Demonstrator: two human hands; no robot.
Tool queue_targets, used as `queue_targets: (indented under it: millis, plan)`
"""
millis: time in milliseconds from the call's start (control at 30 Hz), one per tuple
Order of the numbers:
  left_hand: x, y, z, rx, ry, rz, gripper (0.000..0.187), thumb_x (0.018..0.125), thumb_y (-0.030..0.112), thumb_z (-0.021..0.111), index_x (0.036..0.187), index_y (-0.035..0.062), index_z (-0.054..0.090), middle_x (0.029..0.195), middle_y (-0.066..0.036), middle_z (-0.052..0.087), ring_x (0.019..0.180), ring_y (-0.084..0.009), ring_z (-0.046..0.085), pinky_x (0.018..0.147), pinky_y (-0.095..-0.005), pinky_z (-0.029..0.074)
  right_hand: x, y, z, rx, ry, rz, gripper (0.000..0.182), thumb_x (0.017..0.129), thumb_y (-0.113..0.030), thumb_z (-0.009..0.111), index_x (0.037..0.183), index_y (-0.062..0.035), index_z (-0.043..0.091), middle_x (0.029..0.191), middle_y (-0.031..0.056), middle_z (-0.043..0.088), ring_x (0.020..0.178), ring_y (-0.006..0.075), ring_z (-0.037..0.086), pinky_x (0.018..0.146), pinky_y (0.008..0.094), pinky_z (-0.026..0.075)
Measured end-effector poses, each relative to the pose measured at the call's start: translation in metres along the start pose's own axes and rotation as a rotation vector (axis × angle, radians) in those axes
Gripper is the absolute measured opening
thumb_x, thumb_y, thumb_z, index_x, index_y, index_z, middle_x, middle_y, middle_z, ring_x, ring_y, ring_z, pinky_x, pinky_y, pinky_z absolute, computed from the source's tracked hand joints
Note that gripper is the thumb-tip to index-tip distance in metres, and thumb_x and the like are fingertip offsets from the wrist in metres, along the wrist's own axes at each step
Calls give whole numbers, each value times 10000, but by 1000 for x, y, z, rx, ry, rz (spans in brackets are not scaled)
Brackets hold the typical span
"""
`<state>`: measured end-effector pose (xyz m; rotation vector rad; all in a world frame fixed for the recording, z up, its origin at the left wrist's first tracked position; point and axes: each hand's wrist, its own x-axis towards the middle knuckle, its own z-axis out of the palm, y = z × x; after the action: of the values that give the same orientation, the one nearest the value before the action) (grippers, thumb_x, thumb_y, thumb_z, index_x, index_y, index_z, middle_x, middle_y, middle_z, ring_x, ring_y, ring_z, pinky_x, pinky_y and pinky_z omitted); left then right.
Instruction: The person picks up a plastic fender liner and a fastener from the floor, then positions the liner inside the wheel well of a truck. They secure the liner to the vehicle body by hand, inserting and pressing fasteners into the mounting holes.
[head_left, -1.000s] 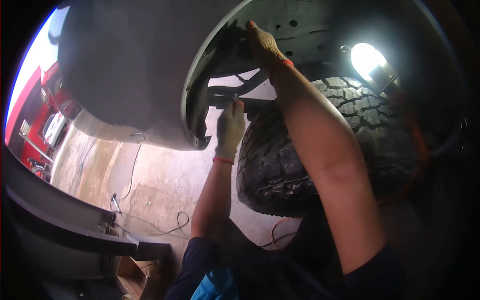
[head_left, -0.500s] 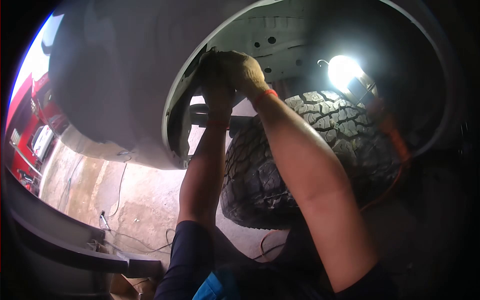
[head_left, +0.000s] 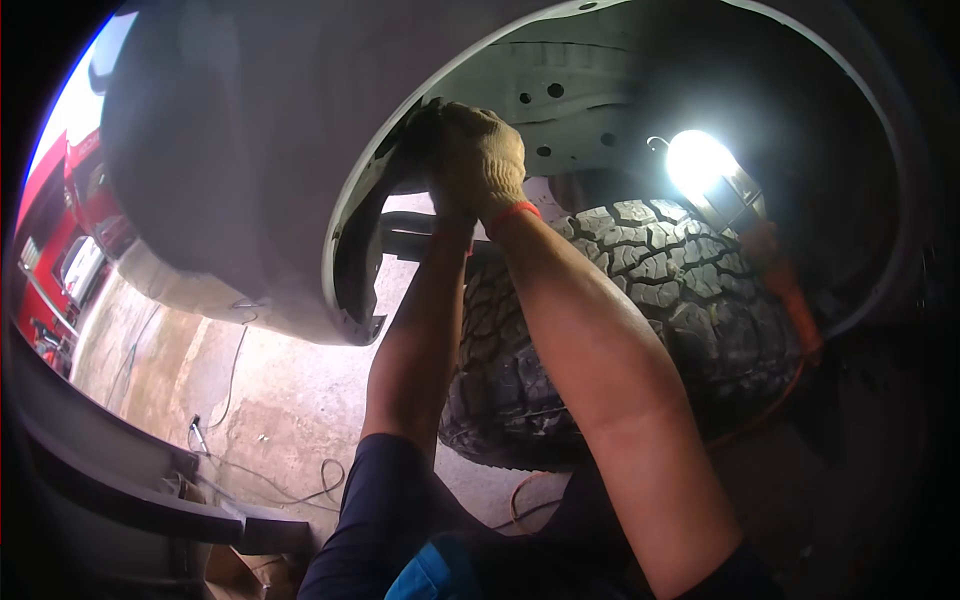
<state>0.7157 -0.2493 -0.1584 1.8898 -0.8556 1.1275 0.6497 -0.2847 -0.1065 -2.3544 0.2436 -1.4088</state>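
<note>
My right hand (head_left: pixel 492 155), in a beige knit work glove with a red cuff, is up inside the wheel arch (head_left: pixel 343 215) of a grey vehicle body, near the arch's left edge. Its fingers are curled; whatever they grip is out of sight. Close against it, my left hand (head_left: pixel 450 195) is gloved too, in shadow and largely covered by the right one, so its fingers do not show. Dark trim or lining (head_left: pixel 405 145) lies beside both hands along the arch edge. Below and to the right sits a chunky-treaded tyre (head_left: pixel 640 260).
A lit work lamp (head_left: pixel 700 165) with a hook and orange handle rests above the tyre, its orange cord (head_left: pixel 770 405) trailing down. Thin cables (head_left: pixel 290 495) lie on the concrete floor (head_left: pixel 275 400). A cardboard box (head_left: pixel 235 575) is at lower left; a red vehicle (head_left: pixel 50 220) stands beyond.
My hands have drawn closer together, the right now covering more of the left. The whole view has shifted slightly, with the lamp and tyre appearing lower and further right.
</note>
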Motion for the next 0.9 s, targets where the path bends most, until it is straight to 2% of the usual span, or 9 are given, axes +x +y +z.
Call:
queue_targets:
  millis: [67, 133, 200, 300, 367, 433, 567, 733, 900]
  plan:
    - [-7, 8, -20, 127, -92, 15, 266, 1001, 150, 564, 1244, 62, 625, 1161, -146, 662, 1085, -282, 652, 960, -368, 516, 1, -1, -14, -73, -44, -14, 262, 880, -230, 616, 1042, -69, 744, 1040, 146, 733, 1015, 326, 698, 872, 390, 556]
    - [-18, 8, -33, 115, -118, 48, 252, 993, 141, 576, 1225, 66, 642, 1142, -148, 674, 1064, -290, 664, 942, -370, 528, -4, -1, -23, 806, 57, 576, 275, 869, -196, 631, 1108, -87, 713, 988, 84, 729, 951, 216, 710, 796, 350, 558]
    - [-30, -2, -37, -22, -58, 130, 244, 951, 127, 619, 1181, 58, 663, 1111, -159, 687, 1019, -317, 674, 895, -385, 547, 7, 15, -15, 879, 56, 632, 309, 873, -178, 634, 1145, -42, 691, 921, 78, 712, 828, 177, 681, 736, 314, 535]
    - [-38, -18, -56, -102, -11, 292, 247, 916, 127, 652, 1146, 36, 673, 1087, -161, 699, 988, -320, 687, 830, -387, 565, 6, 20, -13, 1322, 42, 710, 262, 868, -212, 606, 994, -15, 723, 814, 33, 671, 713, 132, 613, 646, 276, 494]
    - [-37, -14, -70, -54, -20, 380, 260, 924, 141, 643, 1154, 22, 662, 1092, -152, 698, 1003, -296, 691, 813, -375, 565, 7, 22, -6, 1303, 28, 726, 254, 866, -206, 603, 976, -7, 716, 816, 41, 671, 710, 143, 615, 642, 283, 492]
    - [-35, -6, -79, -929, -185, -101, 257, 982, 193, 592, 1157, 16, 658, 1080, -115, 700, 994, -223, 691, 816, -348, 550, 5, 24, -5, 1281, 17, 738, 248, 865, -201, 600, 957, 1, 709, 817, 48, 671, 706, 153, 618, 638, 290, 489]
    - [-45, -39, -62, -455, 64, 338, 276, 1016, 217, 545, 1173, 18, 655, 1066, -74, 696, 987, -155, 670, 830, -312, 532, 1, 24, -10, 1232, -102, 739, 232, 862, -192, 612, 929, 12, 701, 829, 67, 686, 728, 186, 642, 656, 309, 501]
    - [-29, 4, -95, -992, -338, -312, 243, 979, 145, 583, 1156, 2, 671, 1057, -68, 704, 967, -162, 671, 845, -313, 534, 0, 11, -23, 1261, -142, 764, 252, 858, -195, 646, 987, 9, 718, 879, 83, 710, 774, 195, 671, 668, 314, 522]
    - [-30, 0, -76, -869, -235, -197, 204, 956, 75, 573, 1097, -11, 692, 1045, -97, 709, 924, -182, 678, 816, -337, 542, 4, 10, -16, 1297, -131, 651, 270, 869, -194, 703, 1090, -43, 744, 879, 55, 714, 776, 162, 674, 661, 307, 532]
